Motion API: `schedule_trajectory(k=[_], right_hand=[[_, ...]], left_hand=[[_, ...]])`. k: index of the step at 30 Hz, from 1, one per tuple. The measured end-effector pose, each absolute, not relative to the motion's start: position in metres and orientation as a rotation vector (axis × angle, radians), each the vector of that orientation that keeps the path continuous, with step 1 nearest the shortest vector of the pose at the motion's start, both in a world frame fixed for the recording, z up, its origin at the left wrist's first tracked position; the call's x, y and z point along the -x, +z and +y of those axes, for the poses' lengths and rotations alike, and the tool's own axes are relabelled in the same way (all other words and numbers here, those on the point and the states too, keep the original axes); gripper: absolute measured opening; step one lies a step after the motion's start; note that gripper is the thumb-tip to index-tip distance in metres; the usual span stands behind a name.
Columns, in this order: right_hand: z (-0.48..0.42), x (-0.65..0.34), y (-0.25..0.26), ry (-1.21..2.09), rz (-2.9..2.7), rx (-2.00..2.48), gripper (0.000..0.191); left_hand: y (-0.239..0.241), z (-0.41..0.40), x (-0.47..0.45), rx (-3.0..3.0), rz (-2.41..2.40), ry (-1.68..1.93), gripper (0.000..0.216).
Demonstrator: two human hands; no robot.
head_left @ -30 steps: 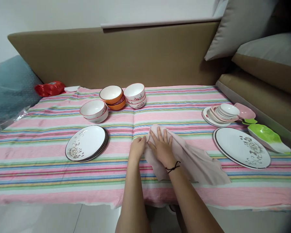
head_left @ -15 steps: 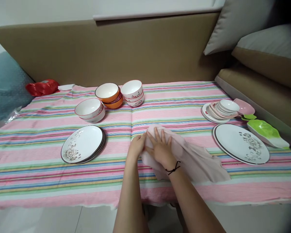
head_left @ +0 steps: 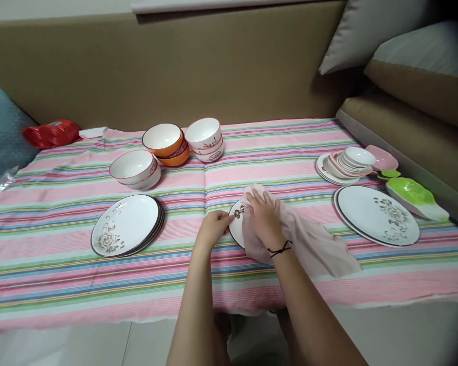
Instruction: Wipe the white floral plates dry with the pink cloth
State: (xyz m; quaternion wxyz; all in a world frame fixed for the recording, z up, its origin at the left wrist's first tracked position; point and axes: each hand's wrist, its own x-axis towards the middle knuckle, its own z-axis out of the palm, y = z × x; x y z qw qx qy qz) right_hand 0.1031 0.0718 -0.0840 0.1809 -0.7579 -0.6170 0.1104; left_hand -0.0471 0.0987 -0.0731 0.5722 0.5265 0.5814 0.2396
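Note:
A white plate with a dark rim and brown flower print lies in front of me, its right part hidden under a pale pink cloth. My left hand pinches the plate's left rim, thumb on top and fingers at the edge. Over the cloth, my right hand presses down on the plate with fingers bent around the fabric; a black cord is tied at that wrist. The cloth's loose end trails to the right across the striped tablecloth.
To the left is a stack of oval plates. Behind it stand white bowls, orange bowls and more white bowls. On the right are small dishes, large oval plates and a green dish.
My right hand and the cloth have shifted right, uncovering the plate's left part. My left hand stays at the rim. The whole view has tilted slightly downward.

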Motion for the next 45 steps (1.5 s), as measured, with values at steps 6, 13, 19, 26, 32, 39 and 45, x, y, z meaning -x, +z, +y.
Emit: schedule_trajectory(k=[6,13,19,26,32,39,45], right_hand=[[0.077,-0.093,-0.077,0.434,-1.839,1.850,0.051],[0.070,-0.102,-0.063,0.515,-1.616,1.720,0.042],[0.068,-0.102,-0.067,0.303,-1.677,1.904,0.032],[0.068,-0.086,-0.067,0.589,-1.818,1.934,0.033],[0.061,-0.067,-0.060,0.883,-1.925,1.651,0.014],[0.069,-0.097,-0.065,0.512,-1.605,2.129,0.026],[0.065,-0.093,-0.061,0.583,-1.828,1.951,0.024]], left_hand=[[-0.087,0.103,0.051,-1.224,1.503,0.684,0.011],[-0.085,0.108,0.062,-1.194,1.583,0.811,0.020],[-0.079,0.105,0.061,-1.142,1.490,0.747,0.032],[-0.077,0.104,0.056,-1.294,1.508,0.740,0.026],[-0.075,0.104,0.056,-1.326,1.522,0.722,0.036],[-0.070,0.101,0.055,-1.298,1.528,0.718,0.040],[-0.071,0.102,0.053,-1.362,1.543,0.695,0.037]])
